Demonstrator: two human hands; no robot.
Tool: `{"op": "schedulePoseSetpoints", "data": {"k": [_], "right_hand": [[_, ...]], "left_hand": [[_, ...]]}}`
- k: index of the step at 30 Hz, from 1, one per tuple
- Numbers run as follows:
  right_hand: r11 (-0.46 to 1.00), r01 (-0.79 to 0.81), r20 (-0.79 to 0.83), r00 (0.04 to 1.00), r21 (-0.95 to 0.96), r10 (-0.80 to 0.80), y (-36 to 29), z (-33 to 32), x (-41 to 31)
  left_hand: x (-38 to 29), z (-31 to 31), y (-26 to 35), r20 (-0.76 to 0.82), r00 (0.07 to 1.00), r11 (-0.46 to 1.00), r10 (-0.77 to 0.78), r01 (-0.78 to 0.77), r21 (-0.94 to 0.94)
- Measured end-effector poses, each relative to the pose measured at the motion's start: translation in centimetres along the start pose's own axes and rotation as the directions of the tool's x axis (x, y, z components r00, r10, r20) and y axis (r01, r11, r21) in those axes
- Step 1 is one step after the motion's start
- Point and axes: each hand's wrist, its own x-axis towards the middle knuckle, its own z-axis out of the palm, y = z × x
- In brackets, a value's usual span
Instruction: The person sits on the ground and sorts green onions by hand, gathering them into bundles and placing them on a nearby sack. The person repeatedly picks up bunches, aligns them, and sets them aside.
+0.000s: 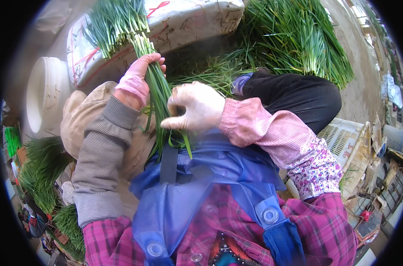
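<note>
My left hand (142, 71), with a pink cuff at the wrist, grips a bunch of green leafy stalks (155, 83) that look like garlic chives. Its pale cut ends point up and away from me, and the long leaves hang towards my lap. My right hand (188, 108), in a whitish glove, is beside the leaves, thumb and fingers apart and curved, with a gap between them. Beyond the held bunch, more cut chives (116, 25) lie on a white wrapped block (194, 23) tied with red string. The held stalk ends meet or overlap this pile.
A large heap of chives (297, 40) is at the upper right, loose leaves (208, 71) beside my foot. A white bucket (43, 94) lies to the left, near further chive piles (43, 166). A slotted plastic crate (342, 136) stands by my right side.
</note>
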Motion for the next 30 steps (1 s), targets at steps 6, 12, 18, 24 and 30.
{"op": "schedulePoseSetpoints", "data": {"k": [6, 12, 18, 24, 30], "right_hand": [[0.983, -0.134, 0.087, 0.989, 0.124, 0.124, -0.4, -1.3, -0.5], [0.926, -0.209, 0.068, 0.978, 0.315, 0.198, 1.7, -7.2, -1.6], [0.597, 0.101, -0.319, 0.908, 0.796, 0.271, 3.7, -11.9, -0.8], [0.039, 0.463, -0.456, 0.852, 0.886, 0.257, 5.9, -15.3, 2.0], [0.006, 0.739, -0.693, 0.629, 0.674, 0.352, 5.9, -20.0, 2.3]], "left_hand": [[-0.4, 0.2, 0.1, 0.034, 0.999, 1.0, -0.011, 0.011, -0.023], [-1.0, 0.3, 0.4, 0.158, 0.987, 0.993, 0.033, -0.014, -0.121], [-2.8, 1.2, 0.6, 0.388, 0.888, 0.96, 0.249, -0.278, 0.021], [-4.4, 3.6, 0.1, 0.529, 0.812, 0.94, 0.246, -0.334, 0.076], [-5.3, 3.0, 0.7, 0.572, 0.797, 0.94, 0.193, -0.317, 0.125]]}}
